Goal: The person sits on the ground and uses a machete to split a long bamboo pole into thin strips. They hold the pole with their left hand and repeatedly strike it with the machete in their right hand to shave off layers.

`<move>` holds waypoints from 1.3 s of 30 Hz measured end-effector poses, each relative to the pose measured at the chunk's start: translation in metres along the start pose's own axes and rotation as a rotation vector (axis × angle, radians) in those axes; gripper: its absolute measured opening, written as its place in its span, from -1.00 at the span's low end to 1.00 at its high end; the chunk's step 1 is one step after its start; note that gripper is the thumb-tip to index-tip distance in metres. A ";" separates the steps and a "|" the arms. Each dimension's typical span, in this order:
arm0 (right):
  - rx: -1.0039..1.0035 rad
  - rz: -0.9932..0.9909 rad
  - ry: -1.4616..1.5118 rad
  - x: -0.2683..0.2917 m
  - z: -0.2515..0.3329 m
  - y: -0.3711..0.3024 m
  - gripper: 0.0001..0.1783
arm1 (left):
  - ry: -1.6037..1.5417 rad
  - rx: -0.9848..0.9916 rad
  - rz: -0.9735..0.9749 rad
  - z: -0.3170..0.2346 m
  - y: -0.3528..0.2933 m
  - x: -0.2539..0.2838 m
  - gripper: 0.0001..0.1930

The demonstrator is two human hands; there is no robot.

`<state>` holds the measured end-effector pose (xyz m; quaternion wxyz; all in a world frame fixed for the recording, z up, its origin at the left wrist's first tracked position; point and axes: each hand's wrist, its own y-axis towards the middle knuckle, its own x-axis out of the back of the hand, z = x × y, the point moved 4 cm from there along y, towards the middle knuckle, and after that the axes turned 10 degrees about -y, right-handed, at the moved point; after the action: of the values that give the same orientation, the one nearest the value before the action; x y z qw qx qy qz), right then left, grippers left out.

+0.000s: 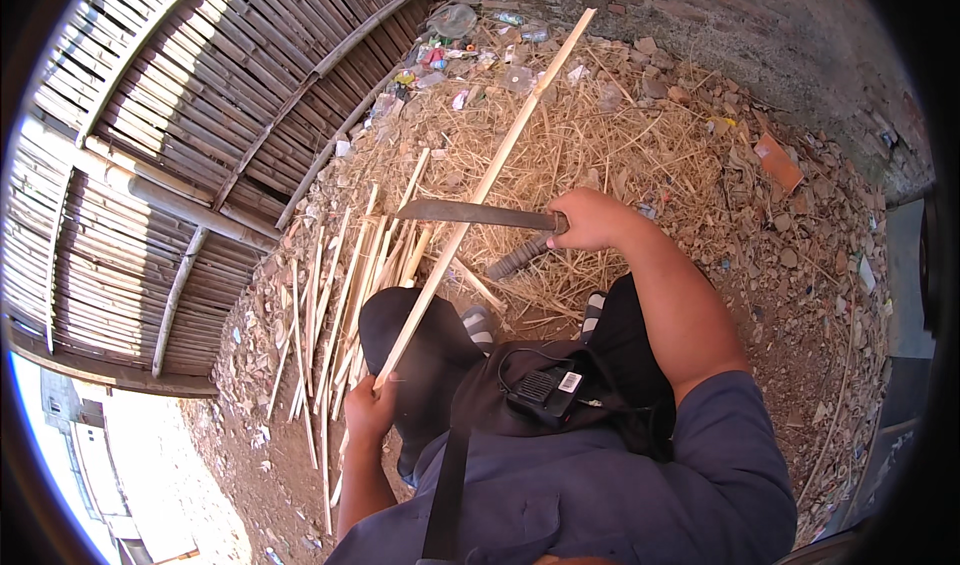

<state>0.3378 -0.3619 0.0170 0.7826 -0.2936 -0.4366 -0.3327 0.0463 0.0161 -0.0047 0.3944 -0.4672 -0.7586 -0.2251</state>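
My left hand (369, 411) is closed round the lower end of a long, pale bamboo strip (500, 158), which slants up and away to the right past my knee. In my right hand (594, 219) is a machete (470, 213) with a dark, worn blade pointing left. The blade crosses the strip near its middle; whether it touches or only overlaps it, I cannot tell. Just below the machete shows a dark ribbed rod (518, 258); its upper end comes close to my right fingers.
Several split bamboo strips (345, 295) lie left of my legs. Ahead is a heap of straw-like shavings (560, 145), with litter (455, 23) behind it. A slatted bamboo wall (170, 115) stands left, a brick wall (720, 15) at the back. Rubble (800, 265) covers the right.
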 end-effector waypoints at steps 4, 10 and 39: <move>-0.024 -0.001 0.004 0.005 -0.005 -0.002 -0.57 | -0.001 -0.024 -0.016 0.000 0.000 -0.001 -0.46; -0.068 -0.039 0.022 0.008 -0.014 -0.006 -0.56 | -0.017 -0.036 -0.017 -0.005 -0.001 -0.001 -0.47; -0.029 -0.069 0.012 0.004 -0.014 -0.003 -0.55 | -0.009 -0.061 -0.040 0.002 0.000 -0.004 -0.49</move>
<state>0.3444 -0.3752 0.0148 0.7690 -0.2877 -0.4367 -0.3676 0.0466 0.0154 -0.0089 0.3717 -0.4649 -0.7624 -0.2539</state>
